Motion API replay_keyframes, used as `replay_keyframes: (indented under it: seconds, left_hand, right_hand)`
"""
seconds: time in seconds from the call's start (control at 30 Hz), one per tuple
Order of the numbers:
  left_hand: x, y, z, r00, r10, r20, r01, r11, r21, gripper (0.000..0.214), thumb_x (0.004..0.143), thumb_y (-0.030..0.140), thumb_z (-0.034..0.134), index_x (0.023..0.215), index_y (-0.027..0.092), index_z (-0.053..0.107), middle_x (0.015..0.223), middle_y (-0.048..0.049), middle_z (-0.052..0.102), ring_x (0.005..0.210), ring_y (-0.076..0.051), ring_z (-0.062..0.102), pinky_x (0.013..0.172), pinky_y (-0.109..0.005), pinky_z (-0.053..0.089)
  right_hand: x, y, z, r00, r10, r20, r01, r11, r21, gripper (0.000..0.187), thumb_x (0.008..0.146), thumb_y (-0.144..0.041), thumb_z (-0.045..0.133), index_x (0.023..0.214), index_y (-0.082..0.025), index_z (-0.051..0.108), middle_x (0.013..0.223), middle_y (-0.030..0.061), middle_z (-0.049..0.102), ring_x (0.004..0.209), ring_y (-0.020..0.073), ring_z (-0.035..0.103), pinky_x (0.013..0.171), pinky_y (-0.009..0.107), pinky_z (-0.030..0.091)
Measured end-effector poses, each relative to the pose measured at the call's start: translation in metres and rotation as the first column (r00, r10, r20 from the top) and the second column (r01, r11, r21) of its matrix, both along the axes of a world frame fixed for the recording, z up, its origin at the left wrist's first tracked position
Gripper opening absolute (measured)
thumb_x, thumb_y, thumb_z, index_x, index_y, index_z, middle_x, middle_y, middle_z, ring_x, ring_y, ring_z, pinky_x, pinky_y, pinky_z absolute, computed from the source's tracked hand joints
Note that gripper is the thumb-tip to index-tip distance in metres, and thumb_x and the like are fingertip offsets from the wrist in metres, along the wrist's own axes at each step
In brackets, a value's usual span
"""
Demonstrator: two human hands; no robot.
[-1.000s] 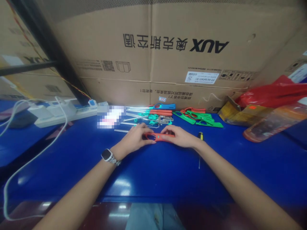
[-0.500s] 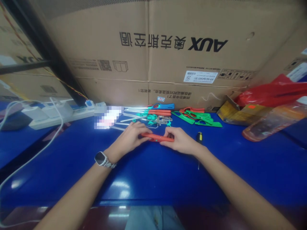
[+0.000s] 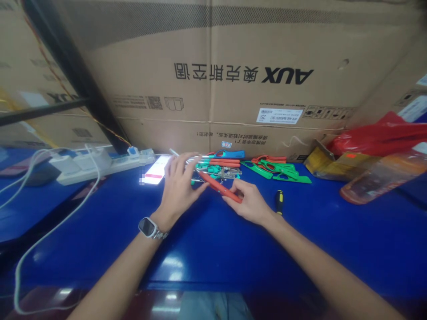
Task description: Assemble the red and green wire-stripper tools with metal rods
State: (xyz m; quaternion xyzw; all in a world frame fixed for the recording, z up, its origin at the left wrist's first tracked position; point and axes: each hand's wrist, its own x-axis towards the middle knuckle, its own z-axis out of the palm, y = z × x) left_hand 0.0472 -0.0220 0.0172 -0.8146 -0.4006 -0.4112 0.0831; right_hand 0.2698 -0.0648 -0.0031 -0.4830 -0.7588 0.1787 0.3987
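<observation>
My right hand [image 3: 248, 202] pinches a long red plastic handle piece [image 3: 220, 189] and holds it tilted above the blue table [image 3: 213, 240]. My left hand [image 3: 180, 184], with a watch on its wrist, has let go of that piece and reaches with spread fingers toward a pile of thin metal rods [image 3: 187, 156] and teal, red and blue plastic parts [image 3: 220, 166] at the back.
A large AUX cardboard box [image 3: 233, 80] walls off the back. Green and red handle shells [image 3: 276, 169] lie right of the pile, a screwdriver [image 3: 279, 198] by my right wrist. A lit phone [image 3: 155, 171], a power strip with cables [image 3: 93, 162] and plastic bags [image 3: 376, 146] flank the area.
My left hand released the red piece and moved back toward the metal rods, fingers spreading. My right hand kept the piece and tilted it up at its far end.
</observation>
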Motion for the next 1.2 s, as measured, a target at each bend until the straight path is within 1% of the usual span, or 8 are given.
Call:
replay_keyframes:
  seconds: [0.17,0.23,0.33,0.6,0.73,0.9,1.03,1.2]
  left_hand:
    - [0.013,-0.002,-0.012,0.798,0.17,0.578,0.046,0.939,-0.34,0.066,0.081,0.05,0.07,0.133,0.017,0.048,0.139,-0.0167,0.05,0.133,-0.031,0.044,0.113,-0.049,0.033]
    - [0.024,0.001,-0.016,0.637,0.239,0.733,0.386,0.725,-0.571,0.052,0.086,0.055,0.063,0.121,0.017,0.057,0.127,-0.0146,0.061,0.122,-0.029,0.056,0.106,-0.047,0.042]
    - [0.044,0.007,-0.012,0.406,0.212,0.889,0.777,0.433,-0.457,0.048,0.088,0.058,0.06,0.106,0.014,0.065,0.108,-0.0133,0.07,0.104,-0.026,0.066,0.096,-0.041,0.05]
    - [0.071,0.005,0.005,0.166,0.198,0.966,0.905,0.358,-0.228,0.031,0.084,0.047,0.069,0.086,0.018,0.058,0.067,0.0036,0.058,0.057,-0.013,0.063,0.057,-0.025,0.054]
    - [0.059,0.0,0.009,0.415,0.053,0.908,0.837,0.37,-0.404,0.029,0.089,0.047,0.062,0.088,0.019,0.059,0.057,0.0074,0.046,0.037,-0.007,0.042,0.039,-0.02,0.037]
    - [0.043,-0.007,0.007,0.868,-0.238,0.437,0.485,0.597,-0.639,0.035,0.095,0.045,0.052,0.075,0.017,0.058,0.054,0.0052,0.044,0.043,-0.008,0.036,0.042,-0.021,0.024]
    - [0.039,-0.013,0.001,0.943,-0.29,0.162,0.325,0.702,-0.634,0.035,0.098,0.041,0.045,0.073,0.017,0.054,0.054,0.0051,0.045,0.046,-0.008,0.034,0.046,-0.024,0.022]
    - [0.007,-0.008,0.001,0.989,-0.144,0.022,0.131,0.813,-0.568,0.033,0.098,0.041,0.042,0.077,0.019,0.055,0.056,0.0035,0.048,0.049,-0.011,0.041,0.051,-0.025,0.025]
  right_hand:
    - [-0.013,-0.001,-0.011,0.959,-0.1,-0.264,0.068,0.989,-0.13,0.029,0.078,-0.034,0.069,0.067,-0.022,0.046,0.057,-0.0061,0.047,0.046,0.0088,0.035,0.046,0.023,0.025]
    - [-0.02,-0.002,-0.015,0.919,-0.113,-0.377,0.036,0.978,-0.204,0.033,0.076,-0.038,0.071,0.069,-0.023,0.044,0.055,-0.0073,0.046,0.043,0.0082,0.034,0.044,0.022,0.024]
    - [-0.029,-0.003,-0.017,0.86,-0.109,-0.498,-0.058,0.95,-0.308,0.037,0.076,-0.043,0.073,0.071,-0.024,0.041,0.054,-0.007,0.05,0.042,0.0096,0.043,0.043,0.022,0.03]
    - [-0.029,-0.006,-0.014,0.886,-0.012,-0.463,-0.176,0.916,-0.36,0.034,0.08,-0.044,0.071,0.075,-0.022,0.045,0.063,-0.0044,0.056,0.048,0.0087,0.048,0.046,0.021,0.033]
    - [-0.023,-0.007,-0.005,0.9,0.073,-0.429,-0.235,0.911,-0.338,0.034,0.081,-0.047,0.07,0.074,-0.02,0.051,0.065,-0.0038,0.054,0.052,0.0077,0.044,0.049,0.022,0.033]
    - [-0.017,0.004,0.003,0.729,-0.119,-0.674,-0.159,0.928,-0.336,0.04,0.08,-0.058,0.069,0.081,-0.021,0.052,0.059,-0.0079,0.046,0.044,0.0057,0.034,0.042,0.021,0.025]
    - [-0.017,0.008,0.001,0.694,-0.146,-0.705,-0.166,0.921,-0.353,0.043,0.077,-0.059,0.071,0.074,-0.021,0.051,0.054,-0.0086,0.043,0.04,0.0048,0.029,0.039,0.021,0.021]
    - [-0.018,0.01,-0.002,0.845,-0.064,-0.531,-0.11,0.95,-0.291,0.032,0.079,-0.05,0.069,0.074,-0.02,0.059,0.059,-0.0039,0.053,0.049,0.0093,0.043,0.048,0.023,0.035]
